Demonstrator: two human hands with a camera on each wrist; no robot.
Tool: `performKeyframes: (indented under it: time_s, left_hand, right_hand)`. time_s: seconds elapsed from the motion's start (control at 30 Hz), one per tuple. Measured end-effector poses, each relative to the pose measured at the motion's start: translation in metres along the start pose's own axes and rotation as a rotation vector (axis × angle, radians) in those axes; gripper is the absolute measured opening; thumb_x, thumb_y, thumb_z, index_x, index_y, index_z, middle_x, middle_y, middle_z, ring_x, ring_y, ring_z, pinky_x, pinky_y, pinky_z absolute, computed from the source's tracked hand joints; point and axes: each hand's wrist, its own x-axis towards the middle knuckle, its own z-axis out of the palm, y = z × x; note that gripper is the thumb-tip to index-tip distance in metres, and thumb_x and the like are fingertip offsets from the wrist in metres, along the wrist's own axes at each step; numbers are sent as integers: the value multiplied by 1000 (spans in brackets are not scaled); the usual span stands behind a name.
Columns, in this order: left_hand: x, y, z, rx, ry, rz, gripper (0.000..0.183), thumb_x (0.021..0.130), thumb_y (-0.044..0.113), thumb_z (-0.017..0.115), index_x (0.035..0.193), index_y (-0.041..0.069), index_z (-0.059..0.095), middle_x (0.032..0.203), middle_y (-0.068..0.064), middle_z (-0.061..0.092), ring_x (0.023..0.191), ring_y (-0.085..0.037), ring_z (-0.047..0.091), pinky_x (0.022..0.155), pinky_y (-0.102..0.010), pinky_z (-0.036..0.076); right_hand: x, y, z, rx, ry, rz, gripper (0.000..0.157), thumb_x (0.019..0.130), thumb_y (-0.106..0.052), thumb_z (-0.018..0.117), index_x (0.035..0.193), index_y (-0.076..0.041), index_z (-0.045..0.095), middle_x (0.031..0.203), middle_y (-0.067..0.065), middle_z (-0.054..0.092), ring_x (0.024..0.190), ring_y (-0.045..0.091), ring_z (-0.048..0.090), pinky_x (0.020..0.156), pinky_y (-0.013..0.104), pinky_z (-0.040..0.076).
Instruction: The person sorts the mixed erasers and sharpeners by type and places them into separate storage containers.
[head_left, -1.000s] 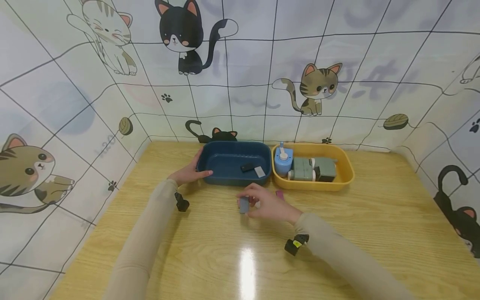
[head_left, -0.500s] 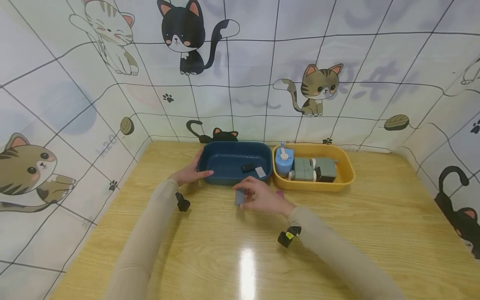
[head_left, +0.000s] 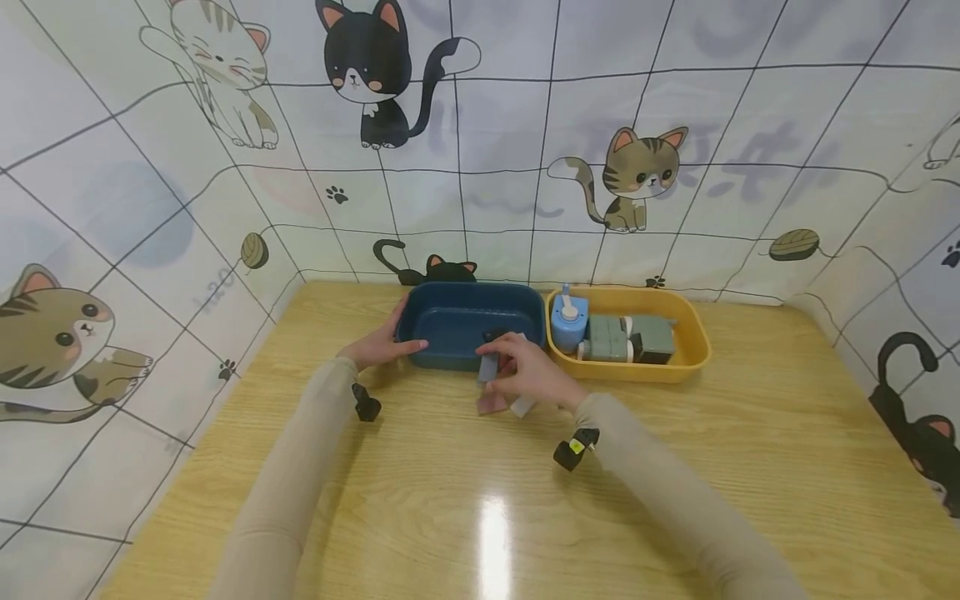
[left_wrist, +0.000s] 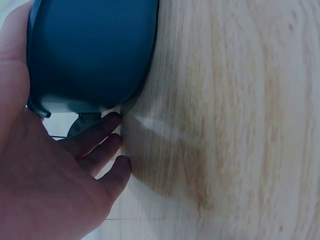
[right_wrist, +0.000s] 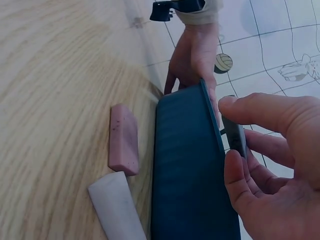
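Table (head_left: 420,500): wood-grained, carrying all the action.
Blue bin (head_left: 442,358): toward the back of the table, smooth-walled.
Left hand (head_left: 380,345): it's holding the bin's left end, thumb over the rim.
Right hand (head_left: 531,371): fairly narrow, pinching the grey block (head_left: 488,367) end to end!
White block (right_wrist: 117,206), pink block (right_wrist: 123,140): down on the table, just outside the near wall.
Grey block: up at the near rim, touching or clear I can't tell; should be light, firm, a shade slippery, its two ends the place to grip.
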Motion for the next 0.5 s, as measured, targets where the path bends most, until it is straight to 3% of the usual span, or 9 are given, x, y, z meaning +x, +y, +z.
performKeyframes:
  time_s: [0.3, 0.5]
  left_hand:
    - [0, 0, 0, -1, -13, 8, 110, 87, 54, 64, 152, 27, -19, 159, -16, -12, 143, -40, 1, 111, -58, 11]
    - [0, -1, -1, -17, -3, 2, 102, 92, 40, 64, 153, 28, -17, 160, -14, -10, 144, -38, 1, 111, -57, 11]
  right_hand:
    - [11, 1, -9, 8, -1, 37, 52, 84, -11, 76, 133, -6, 58, 114, 9, 49, 87, 19, 55, 80, 34, 50]
    - [19, 4, -12, -12, 38, 79, 51, 83, -10, 76, 131, -7, 59, 110, 11, 51, 85, 20, 54, 76, 33, 48]
